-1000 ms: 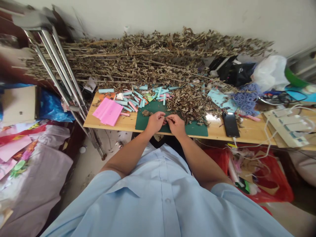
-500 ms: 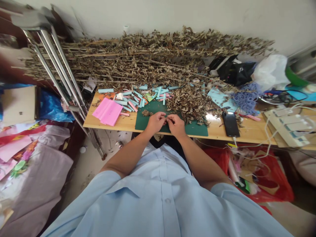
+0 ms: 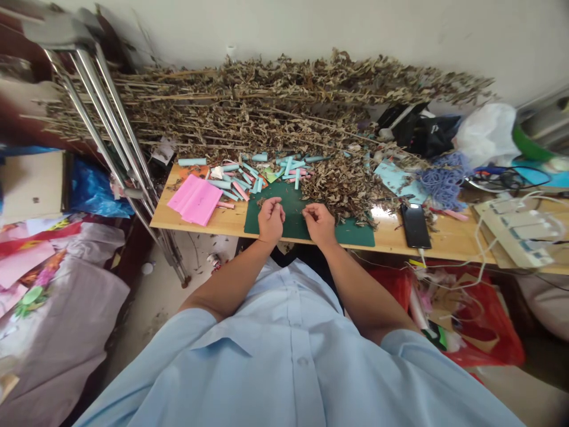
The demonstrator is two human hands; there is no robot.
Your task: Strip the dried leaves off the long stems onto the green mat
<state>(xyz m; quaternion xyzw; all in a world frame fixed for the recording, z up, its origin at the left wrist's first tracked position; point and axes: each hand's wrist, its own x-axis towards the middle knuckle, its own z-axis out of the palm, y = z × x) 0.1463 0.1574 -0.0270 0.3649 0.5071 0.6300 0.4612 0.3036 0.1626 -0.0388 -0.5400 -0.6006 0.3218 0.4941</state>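
My left hand [image 3: 271,220] is over the left part of a green cutting mat [image 3: 291,228], its fingers curled in. What it holds, if anything, is hidden. To its right, my right hand [image 3: 320,224] has thumb and fingertips pinched together above the mat. A tiny dark bit may be at those fingertips, too small to name. The two hands are apart. Just beyond my right hand lies a heap of crumbled dried leaves [image 3: 344,187], partly on the mat. Small blue paper rolls [image 3: 231,184] and a few pink ones lie beyond my left hand.
Pink paper sheets [image 3: 194,198] lie on the wooden table [image 3: 166,218] at left. Long dried leafy stalks [image 3: 267,118] run along the back. A plugged-in phone [image 3: 415,225], purple-blue string [image 3: 444,172] and a power strip [image 3: 515,228] are at right. Metal crutches [image 3: 106,118] lean at left.
My hands, together at the fingertips before, have drawn apart. My left hand moved left to where a small clump of dried leaves lay; that clump no longer shows. My right hand shifted slightly right.
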